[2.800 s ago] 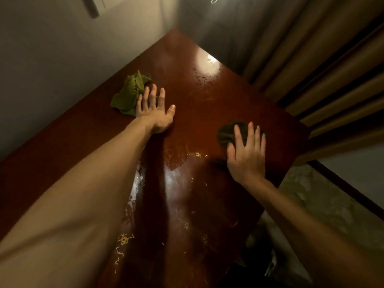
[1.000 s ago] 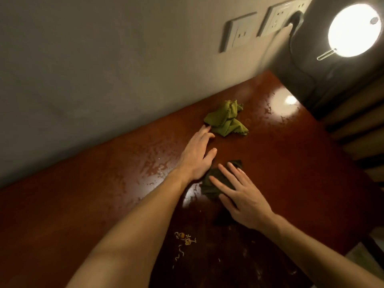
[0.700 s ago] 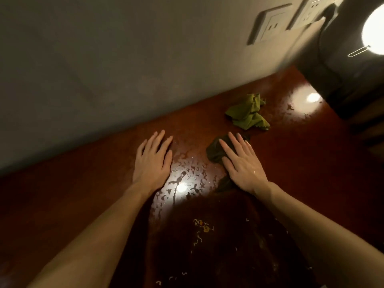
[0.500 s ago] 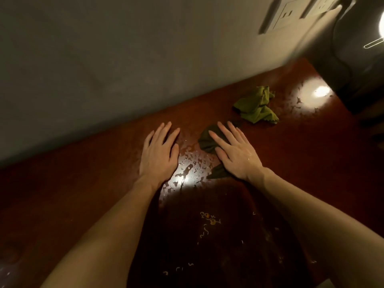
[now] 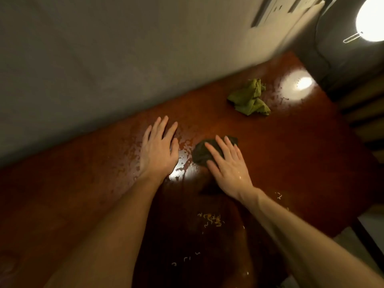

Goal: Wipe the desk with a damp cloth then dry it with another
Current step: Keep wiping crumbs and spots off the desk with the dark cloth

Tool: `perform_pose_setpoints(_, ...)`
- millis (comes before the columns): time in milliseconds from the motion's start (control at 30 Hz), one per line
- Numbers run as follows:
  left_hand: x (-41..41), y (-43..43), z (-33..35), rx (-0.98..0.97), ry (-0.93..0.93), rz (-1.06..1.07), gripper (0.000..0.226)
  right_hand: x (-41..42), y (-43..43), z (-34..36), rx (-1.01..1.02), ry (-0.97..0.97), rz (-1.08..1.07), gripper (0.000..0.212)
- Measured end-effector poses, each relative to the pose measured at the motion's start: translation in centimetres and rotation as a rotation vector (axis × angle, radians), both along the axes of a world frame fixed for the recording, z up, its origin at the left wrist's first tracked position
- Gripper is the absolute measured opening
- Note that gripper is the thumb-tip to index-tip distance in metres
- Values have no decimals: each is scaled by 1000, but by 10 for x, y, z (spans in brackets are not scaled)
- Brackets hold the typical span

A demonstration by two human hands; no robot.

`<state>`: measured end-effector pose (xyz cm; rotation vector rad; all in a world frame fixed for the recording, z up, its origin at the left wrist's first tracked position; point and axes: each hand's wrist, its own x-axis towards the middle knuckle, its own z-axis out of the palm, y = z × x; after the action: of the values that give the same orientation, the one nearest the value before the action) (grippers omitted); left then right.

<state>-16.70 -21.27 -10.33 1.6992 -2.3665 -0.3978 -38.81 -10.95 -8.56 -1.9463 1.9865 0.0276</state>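
Observation:
The red-brown desk (image 5: 291, 154) shines with wet streaks near its middle. My right hand (image 5: 227, 167) lies flat with straight fingers on a dark green cloth (image 5: 201, 151), pressing it to the desk. My left hand (image 5: 159, 151) rests flat on the wet wood just left of that cloth, fingers spread. A second, lighter green cloth (image 5: 248, 98) lies crumpled farther back near the wall, apart from both hands.
Small pale crumbs (image 5: 212, 219) lie scattered on the desk near its front edge. A grey wall (image 5: 104, 59) with sockets (image 5: 276, 9) borders the desk's far side. A bright round lamp (image 5: 372, 19) hangs at the top right, with slatted wood below it.
Half a second ago my right hand and the dark cloth sat slightly farther back; both have slid a little toward me. My left hand stays flat beside them.

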Motion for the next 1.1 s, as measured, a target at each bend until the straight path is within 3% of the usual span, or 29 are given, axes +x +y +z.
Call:
perform_pose_setpoints(267, -2, 1, -3, -37, 16, -14, 55, -17, -70, -12, -33, 9, -85, 58)
perform_pose_setpoints(400, 0, 1, -3, -65, 35, -26, 53, -38, -73, -4, -4, -13, 48, 58)
perform_pose_setpoints(500, -2, 3, -4, -74, 45, -24, 52, -78, -50, -2, 9, 5, 60, 58)
perform_pose_setpoints(700, -1, 1, -4, -79, 24, -40, 54, -171, 49, 1, 45, 53, -187, 62)
perform_pose_setpoints(867, -5, 7, -3, -85, 6, -16, 52, -169, 101, -3, 44, 48, -396, 60)
perform_pose_setpoints(933, -5, 8, 5, -134, -84, -89, 52, -150, 107, -3, 49, 50, -460, 60)
perform_pose_setpoints(1000, -14, 11, 11, -194, -250, -338, 54, -129, 109, -4, 49, 49, -489, 61)
perform_pose_setpoints(1067, -40, 20, 17, -125, -314, -498, 58, -104, 108, -3, 56, 40, -465, 62)
perform_pose_setpoints(1100, -59, 30, 19, -32, -294, -454, 58, -91, 106, -3, 55, 32, -437, 62)
